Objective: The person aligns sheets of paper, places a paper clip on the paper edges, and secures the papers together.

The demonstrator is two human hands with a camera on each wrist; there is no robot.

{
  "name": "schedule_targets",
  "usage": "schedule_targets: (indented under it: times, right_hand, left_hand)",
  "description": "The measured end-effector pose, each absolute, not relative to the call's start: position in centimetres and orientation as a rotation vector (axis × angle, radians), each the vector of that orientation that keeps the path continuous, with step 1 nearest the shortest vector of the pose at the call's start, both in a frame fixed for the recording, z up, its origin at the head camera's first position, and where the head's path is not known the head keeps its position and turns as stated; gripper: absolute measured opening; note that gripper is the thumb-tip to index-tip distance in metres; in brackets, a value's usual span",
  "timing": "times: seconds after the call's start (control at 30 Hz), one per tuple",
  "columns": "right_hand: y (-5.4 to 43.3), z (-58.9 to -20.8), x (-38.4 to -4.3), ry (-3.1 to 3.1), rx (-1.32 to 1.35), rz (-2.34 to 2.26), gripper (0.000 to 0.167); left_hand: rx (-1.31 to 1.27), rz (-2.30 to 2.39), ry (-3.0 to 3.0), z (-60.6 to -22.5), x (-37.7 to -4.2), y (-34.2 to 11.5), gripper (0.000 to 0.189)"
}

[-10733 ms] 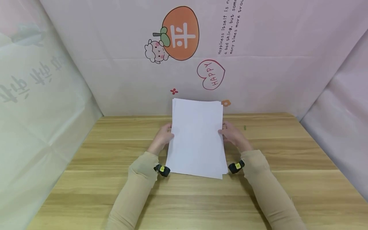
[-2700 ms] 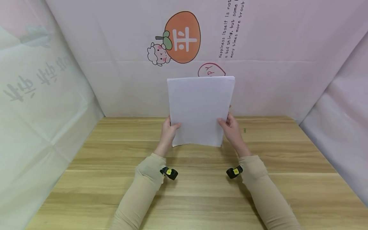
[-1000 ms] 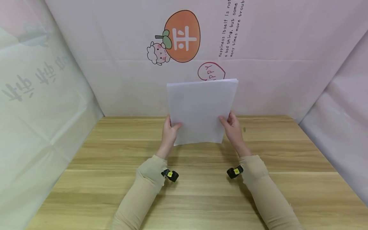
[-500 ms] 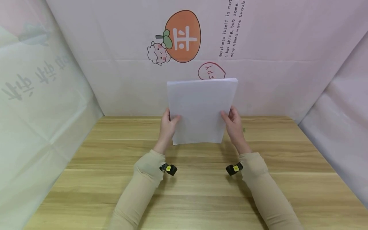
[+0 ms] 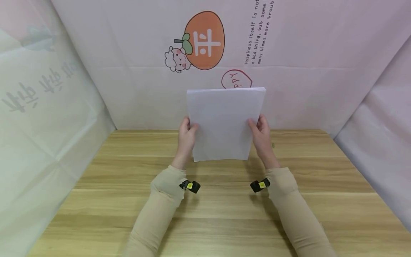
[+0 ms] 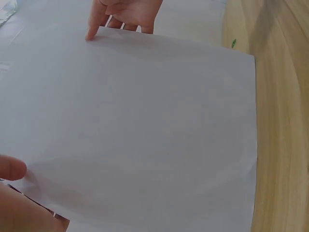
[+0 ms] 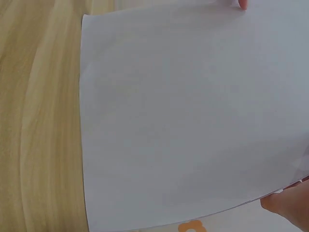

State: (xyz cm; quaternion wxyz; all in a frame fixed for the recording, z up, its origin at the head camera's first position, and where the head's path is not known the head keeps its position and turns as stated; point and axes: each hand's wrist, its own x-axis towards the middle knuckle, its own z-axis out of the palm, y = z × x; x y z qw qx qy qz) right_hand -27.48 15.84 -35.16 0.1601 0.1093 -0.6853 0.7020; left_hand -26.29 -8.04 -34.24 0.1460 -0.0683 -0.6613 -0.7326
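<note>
White sheets (image 5: 224, 119) (stacked) between the fingers (image 5: 263, 123)

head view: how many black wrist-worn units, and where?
2. The left unit is on the inner side of the left sleeve; the right unit is on the inner side of the right sleeve. No others visible.

A stack of white paper (image 5: 224, 125) stands roughly upright, its blank front face towards the wearer. The left hand (image 5: 185, 141) grips one long side and the right hand (image 5: 263, 141) the other, thumbs in front. The sheets are nearly even, slightly offset at the top right corner. Whether the bottom edge touches the wooden table (image 5: 221, 221) cannot be told.
</note>
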Motion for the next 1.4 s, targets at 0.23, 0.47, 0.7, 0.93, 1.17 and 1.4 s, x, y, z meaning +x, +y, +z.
schedule_targets:
  times: [0.23,0.47,0.7,0.93,1.17,1.4]
  right_hand:
    - [15.6,-34.9,-27.3,-1.974,0.282,2.002,0.041]
    - [15.4,-34.7,-27.1,-1.965,0.278,1.994,0.039]
    - [15.3,-34.2,-26.7,-1.969,0.294,1.953,0.039]
    - [15.3,-34.0,-26.5,-1.929,0.326,1.972,0.037]
    - [15.4,-34.2,-26.5,-1.900,0.350,1.990,0.036]
    - [15.7,-34.5,-26.5,-1.925,0.373,1.982,0.036]
  left_hand:
    - [-0.141,-2.122,-1.887,-34.0,-25.9,-7.6,0.026]
    - [-0.148,-2.143,-1.865,-33.9,-25.4,-7.6,0.029]
    - [-0.165,-2.108,-1.865,-33.5,-25.0,-7.6,0.026]
    - [-0.180,-2.113,-1.854,-33.1,-24.9,-7.7,0.027]
    - [-0.211,-2.114,-1.855,-33.2,-24.9,-7.6,0.026]
    - [-0.199,-2.137,-1.858,-33.4,-25.1,-7.6,0.026]
